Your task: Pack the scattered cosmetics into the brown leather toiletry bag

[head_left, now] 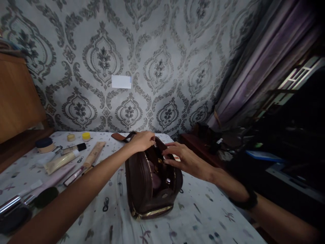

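A dark brown toiletry-style bag (139, 183) with a gold zipper stands unzipped on the patterned cloth. Pinkish items (156, 181) show inside, but I cannot make out what they are. At the far end of the opening, my left hand (142, 140) has its fingers curled closed on the bag's edge. My right hand (181, 158) reaches over the right rim, its thumb and fingers apart at the opening. Beneath its fingers shows a small white and orange patch (176, 158), partly hidden. A brown strap (118, 137) sticks out behind the bag.
Left of the bag lie several cosmetics: a beige tube (95, 153), a cream tube (62, 162), a dark-lidded jar (44, 145) and a yellow-lidded pot (86, 136). A wooden cabinet (19, 98) stands at left. Patterned wallpaper (157, 67) rises behind; a purple curtain (254, 71) hangs at right.
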`<action>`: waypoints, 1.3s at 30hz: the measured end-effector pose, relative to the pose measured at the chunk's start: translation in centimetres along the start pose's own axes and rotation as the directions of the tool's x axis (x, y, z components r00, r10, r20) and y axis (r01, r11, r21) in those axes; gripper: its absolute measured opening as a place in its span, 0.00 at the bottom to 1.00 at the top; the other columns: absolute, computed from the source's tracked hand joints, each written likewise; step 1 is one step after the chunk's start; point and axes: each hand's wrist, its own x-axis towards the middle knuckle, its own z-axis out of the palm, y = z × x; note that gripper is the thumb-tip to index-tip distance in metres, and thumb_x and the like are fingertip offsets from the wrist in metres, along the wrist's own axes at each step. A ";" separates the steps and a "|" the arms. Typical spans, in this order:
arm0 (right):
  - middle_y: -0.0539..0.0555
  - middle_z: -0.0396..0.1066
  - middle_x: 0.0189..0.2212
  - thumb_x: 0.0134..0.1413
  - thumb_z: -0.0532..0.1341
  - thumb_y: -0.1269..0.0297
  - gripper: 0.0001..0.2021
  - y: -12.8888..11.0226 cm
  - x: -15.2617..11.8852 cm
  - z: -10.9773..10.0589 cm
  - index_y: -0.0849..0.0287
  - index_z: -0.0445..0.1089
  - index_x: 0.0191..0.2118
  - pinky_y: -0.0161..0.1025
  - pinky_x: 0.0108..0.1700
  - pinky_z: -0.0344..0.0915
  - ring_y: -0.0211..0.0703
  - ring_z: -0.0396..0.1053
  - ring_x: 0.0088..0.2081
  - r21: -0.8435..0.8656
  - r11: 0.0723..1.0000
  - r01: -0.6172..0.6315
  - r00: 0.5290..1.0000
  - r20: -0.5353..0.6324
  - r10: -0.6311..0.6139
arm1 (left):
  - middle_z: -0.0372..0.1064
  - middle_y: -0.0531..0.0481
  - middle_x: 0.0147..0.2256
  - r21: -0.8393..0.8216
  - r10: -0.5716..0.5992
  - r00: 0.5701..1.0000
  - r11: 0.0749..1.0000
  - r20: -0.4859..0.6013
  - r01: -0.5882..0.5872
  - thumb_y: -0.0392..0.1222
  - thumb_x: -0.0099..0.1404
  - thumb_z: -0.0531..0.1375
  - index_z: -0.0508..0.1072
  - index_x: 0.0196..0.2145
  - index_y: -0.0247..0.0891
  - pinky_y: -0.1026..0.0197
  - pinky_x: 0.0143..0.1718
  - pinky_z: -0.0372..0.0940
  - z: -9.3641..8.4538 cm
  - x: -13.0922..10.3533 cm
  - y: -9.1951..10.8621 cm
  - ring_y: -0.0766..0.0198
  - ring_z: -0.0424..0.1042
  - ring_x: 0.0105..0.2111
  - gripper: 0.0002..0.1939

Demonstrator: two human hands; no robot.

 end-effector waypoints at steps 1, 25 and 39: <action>0.60 0.75 0.47 0.62 0.61 0.57 0.11 0.1 -0.1 0.1 0.55 0.76 0.44 0.51 0.56 0.64 0.54 0.68 0.55 -0.010 1.000 -0.007 1.000 -0.001 0.007 | 0.78 0.44 0.39 -0.040 -0.003 1.000 0.999 0.013 0.003 0.37 0.66 0.56 0.75 0.39 0.36 0.60 0.41 0.67 0.0 0.2 -0.1 0.56 0.76 0.42 0.08; 0.56 0.72 0.39 0.61 0.60 0.67 0.02 -1.0 0.3 0.3 0.57 0.69 0.35 0.42 0.44 0.66 0.47 0.69 0.42 0.027 1.000 -0.012 0.999 -0.047 0.013 | 0.79 0.45 0.35 -0.026 -0.017 0.991 0.999 0.135 0.021 0.36 0.65 0.57 0.76 0.42 0.35 0.63 0.37 0.67 0.4 1.0 0.7 0.57 0.77 0.38 0.10; 0.56 0.75 0.42 0.56 0.63 0.71 0.06 -1.1 -0.5 0.3 0.56 0.72 0.39 0.44 0.49 0.68 0.48 0.71 0.46 0.071 0.997 -0.029 0.996 -0.086 0.035 | 0.76 0.41 0.51 0.156 0.018 0.993 0.987 0.119 -0.037 0.38 0.68 0.54 0.75 0.51 0.41 0.55 0.50 0.67 0.3 0.6 1.3 0.51 0.74 0.53 0.17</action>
